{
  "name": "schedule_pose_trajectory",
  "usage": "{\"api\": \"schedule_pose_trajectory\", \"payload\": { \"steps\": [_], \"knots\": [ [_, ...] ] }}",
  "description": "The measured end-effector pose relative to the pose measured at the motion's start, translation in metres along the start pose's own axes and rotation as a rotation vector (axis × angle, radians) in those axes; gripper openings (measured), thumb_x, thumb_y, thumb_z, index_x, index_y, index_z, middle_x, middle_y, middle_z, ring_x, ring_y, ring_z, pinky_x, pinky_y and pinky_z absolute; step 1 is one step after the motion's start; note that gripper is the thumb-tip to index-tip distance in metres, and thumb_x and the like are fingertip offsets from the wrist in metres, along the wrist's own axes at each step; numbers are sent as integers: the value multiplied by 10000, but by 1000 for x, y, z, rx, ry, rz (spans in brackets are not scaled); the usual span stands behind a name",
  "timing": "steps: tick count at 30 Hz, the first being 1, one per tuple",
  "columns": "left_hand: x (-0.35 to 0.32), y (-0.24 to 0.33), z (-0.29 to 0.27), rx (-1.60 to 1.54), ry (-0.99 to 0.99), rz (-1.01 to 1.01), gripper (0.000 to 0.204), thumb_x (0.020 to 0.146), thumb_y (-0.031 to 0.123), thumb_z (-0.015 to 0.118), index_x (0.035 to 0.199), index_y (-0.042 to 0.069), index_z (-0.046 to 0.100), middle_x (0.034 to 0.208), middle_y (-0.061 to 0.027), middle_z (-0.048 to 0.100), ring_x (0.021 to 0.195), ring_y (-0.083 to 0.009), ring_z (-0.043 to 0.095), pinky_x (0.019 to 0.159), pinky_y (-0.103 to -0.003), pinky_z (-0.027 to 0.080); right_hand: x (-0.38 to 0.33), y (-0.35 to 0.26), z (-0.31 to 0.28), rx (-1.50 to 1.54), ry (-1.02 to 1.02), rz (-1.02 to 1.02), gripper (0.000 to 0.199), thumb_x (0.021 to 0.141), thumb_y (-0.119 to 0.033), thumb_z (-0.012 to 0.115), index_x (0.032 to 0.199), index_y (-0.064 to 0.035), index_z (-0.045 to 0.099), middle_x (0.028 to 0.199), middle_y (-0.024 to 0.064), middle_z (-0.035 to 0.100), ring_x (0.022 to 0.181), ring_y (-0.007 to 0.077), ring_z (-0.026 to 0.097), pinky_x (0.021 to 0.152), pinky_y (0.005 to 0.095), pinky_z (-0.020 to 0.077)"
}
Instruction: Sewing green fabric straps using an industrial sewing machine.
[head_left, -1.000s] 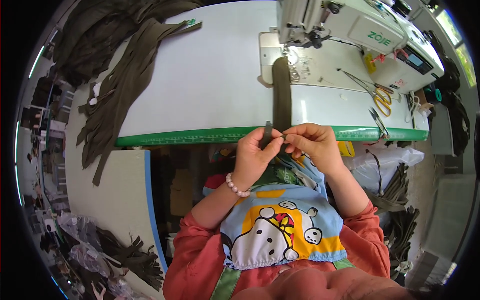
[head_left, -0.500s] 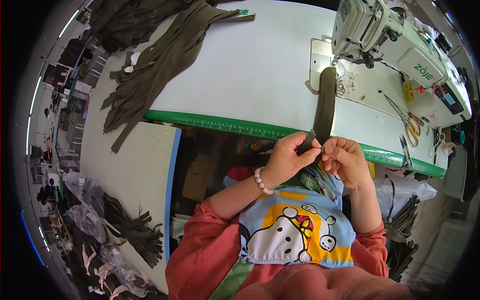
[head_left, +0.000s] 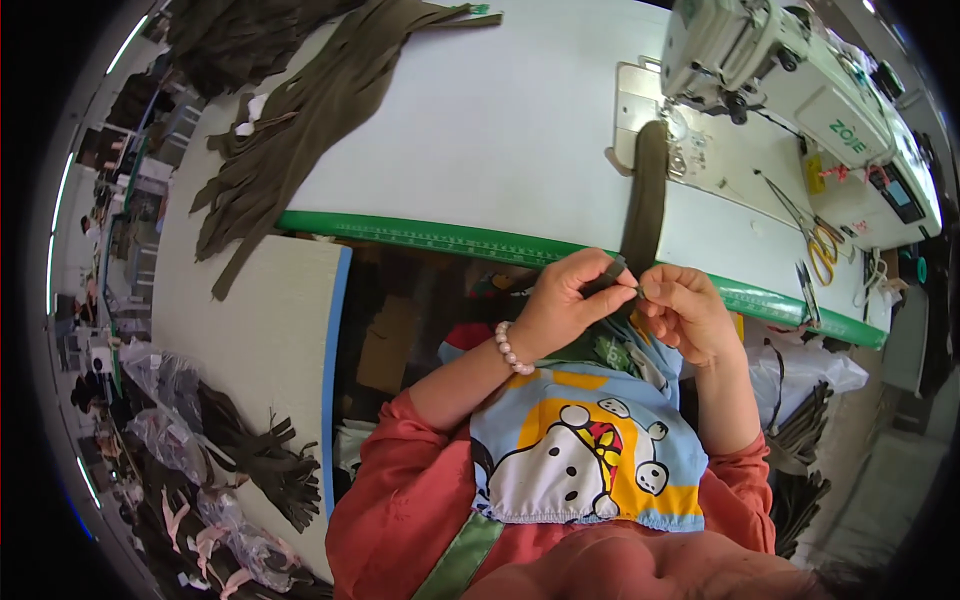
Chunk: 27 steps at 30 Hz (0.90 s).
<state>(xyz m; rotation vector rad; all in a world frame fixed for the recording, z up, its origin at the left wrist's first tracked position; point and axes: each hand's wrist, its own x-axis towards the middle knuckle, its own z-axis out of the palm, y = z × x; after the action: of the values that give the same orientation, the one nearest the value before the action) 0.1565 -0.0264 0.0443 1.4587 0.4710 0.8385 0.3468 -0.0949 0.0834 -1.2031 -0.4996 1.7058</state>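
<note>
A long olive-brown fabric strip (head_left: pixel 648 190) runs from under the sewing machine's needle area down over the table's front edge toward my lap. Just past that edge, my left hand (head_left: pixel 562 308) is closed on the strip's narrow dark end (head_left: pixel 604 277), which pokes up between thumb and fingers. My right hand (head_left: pixel 692 312) meets it fingertip to fingertip, thumb and forefinger pinched on the same end. What exactly lies between the right fingertips is mostly hidden. The sewing machine (head_left: pixel 735 60) stands at the far right, its head above the strip's far end.
Gold-handled scissors (head_left: pixel 822 250) and small thread snips (head_left: pixel 807 290) lie right of the strip. A green measuring tape (head_left: pixel 420 240) lines the table's front edge. Piles of olive strips (head_left: pixel 300 140) lie at the far left. A pale side board (head_left: pixel 245 350) with blue edging stands at left.
The whole view has shifted slightly. Both hands stay together at the strip's end, with only small finger movements; the strip still lies under the machine.
</note>
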Motion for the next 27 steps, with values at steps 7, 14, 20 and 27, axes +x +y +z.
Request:
{"api": "schedule_pose_trajectory", "payload": {
  "steps": [7,14,20,27],
  "knots": [
    [-1,-6,-3,29,47,8,63,871,20,668,914,25,623,830,14,550,733,-58,508,656,-215,425,9,4,3,138,-129,76,132,881,-144,631,870,-16,603,729,33,591,515,74,541,378,174,316],
    [1,-5,1,29,53,-3,63,863,37,684,889,31,626,784,20,534,692,-59,483,620,-217,410,8,7,-3,140,-129,116,120,867,-129,626,881,-13,597,728,34,570,485,77,509,354,180,297],
    [1,-6,2,44,42,37,75,858,23,691,911,27,637,814,12,569,734,-60,523,659,-216,435,10,8,-5,246,-209,197,105,859,-114,613,882,-14,586,697,25,529,472,81,484,342,182,258],
    [0,-7,1,-35,53,7,90,867,25,687,945,23,643,843,7,592,746,-56,548,670,-205,459,14,15,-8,270,-223,220,134,880,-137,644,883,-19,582,710,18,536,473,74,459,354,187,248]
  ]
}}
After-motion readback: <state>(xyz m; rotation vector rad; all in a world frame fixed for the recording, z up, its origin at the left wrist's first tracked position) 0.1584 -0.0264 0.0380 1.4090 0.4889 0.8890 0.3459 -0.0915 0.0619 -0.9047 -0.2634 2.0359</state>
